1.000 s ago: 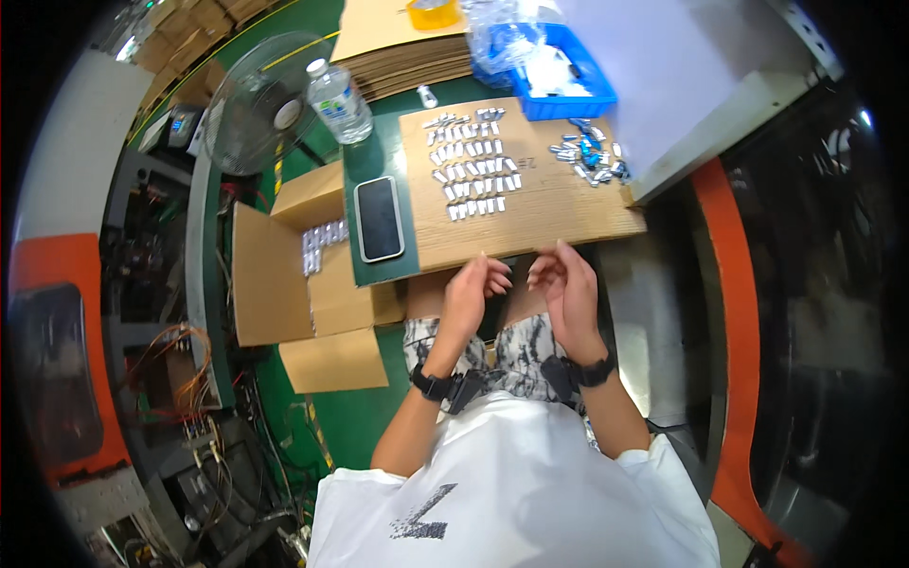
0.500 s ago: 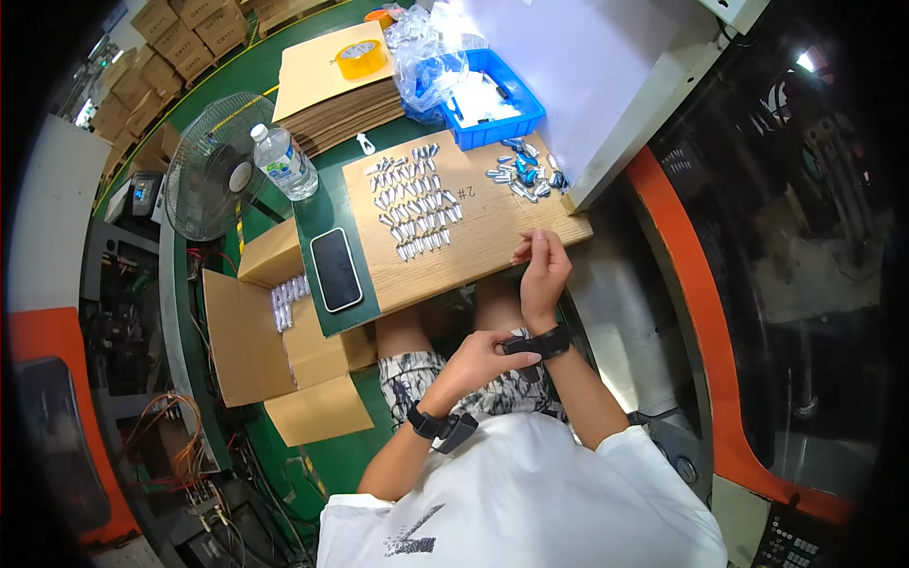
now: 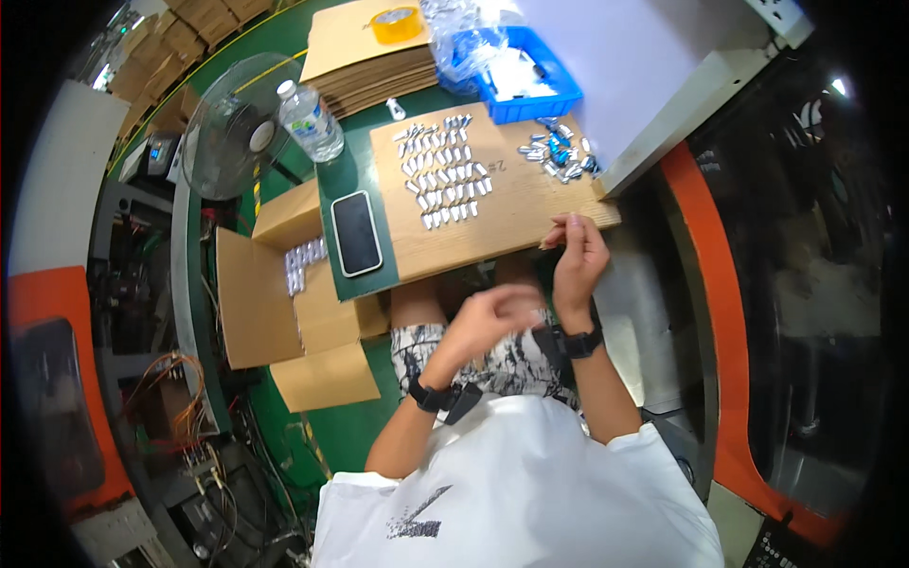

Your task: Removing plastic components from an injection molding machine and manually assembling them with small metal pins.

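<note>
My left hand [image 3: 485,324] is smeared by motion over my lap. It is apart from the black strap [image 3: 579,341] on my right wrist, and its fingers are too blurred to read. By the front right edge of the cardboard sheet [image 3: 530,213], my right hand [image 3: 579,260] is raised with its fingers loosely bent and apart; I see nothing in it. Small silvery cylindrical parts [image 3: 445,175] lie in rows on the cardboard. Beyond my right hand sits a loose heap of silver and blue parts [image 3: 561,151].
Left of the cardboard lie a phone [image 3: 356,234] and a water bottle [image 3: 311,123]. A blue bin [image 3: 535,106] and a cardboard stack [image 3: 369,78] with yellow tape [image 3: 396,26] stand behind. An open carton [image 3: 251,303] and a fan [image 3: 232,133] are at the left.
My left hand has let go of the right wrist strap and moved off it to the left. The view has shifted, so the table sits higher and further right.
</note>
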A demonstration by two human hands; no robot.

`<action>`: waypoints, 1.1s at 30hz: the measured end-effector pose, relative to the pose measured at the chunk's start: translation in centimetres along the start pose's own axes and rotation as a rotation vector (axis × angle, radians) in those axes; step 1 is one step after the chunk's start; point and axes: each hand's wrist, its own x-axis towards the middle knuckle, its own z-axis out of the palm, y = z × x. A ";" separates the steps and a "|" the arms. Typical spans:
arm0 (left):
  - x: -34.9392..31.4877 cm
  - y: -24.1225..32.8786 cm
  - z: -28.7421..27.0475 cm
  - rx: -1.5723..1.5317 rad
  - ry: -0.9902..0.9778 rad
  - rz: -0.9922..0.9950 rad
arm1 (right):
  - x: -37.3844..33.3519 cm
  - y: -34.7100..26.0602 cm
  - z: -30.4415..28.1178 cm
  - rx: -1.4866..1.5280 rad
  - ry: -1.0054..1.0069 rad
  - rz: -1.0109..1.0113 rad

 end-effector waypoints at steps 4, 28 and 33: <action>1.1 2.2 -3.7 -0.443 0.466 0.128 | -2.3 1.8 -1.5 0.009 -0.486 0.275; 4.5 0.8 -7.4 0.193 0.835 0.362 | -10.9 -0.6 2.7 -0.370 -1.109 0.470; 4.5 0.8 -8.5 -0.162 0.841 0.368 | -10.7 -0.8 3.2 -0.321 -1.126 0.578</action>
